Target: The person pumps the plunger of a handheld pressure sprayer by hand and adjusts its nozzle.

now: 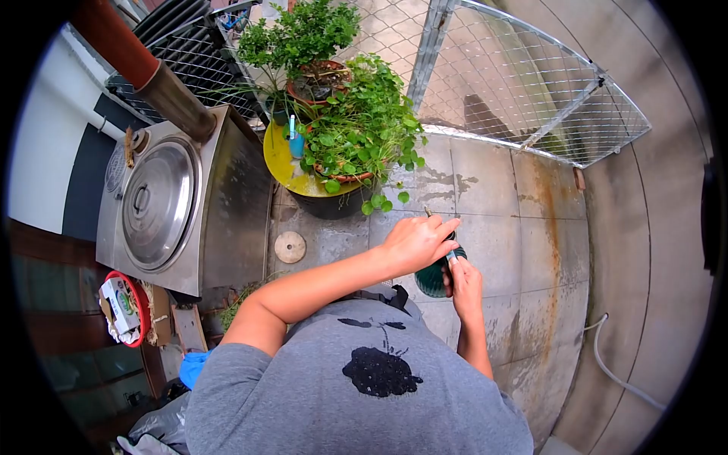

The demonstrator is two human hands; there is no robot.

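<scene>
A dark green ribbed container (431,281), which looks like a bottle, is held in front of my body over the tiled floor. My left hand (417,244) reaches across and closes over its top, fingers pointing right. A thin brownish tip (428,211) sticks out just beyond the knuckles. My right hand (464,287) is closed at the container's right side, with the thumb near a small light blue part (452,255). The hands nearly meet, and they hide most of the top.
Leafy potted plants (356,129) stand on a yellow round top (282,161) ahead. A steel stove (235,197) with a lidded pot (158,203) is at left. Beyond are a wire mesh gate (523,83) and a wall (644,197) with a grey hose (607,364). A round disc (290,247) lies on the floor.
</scene>
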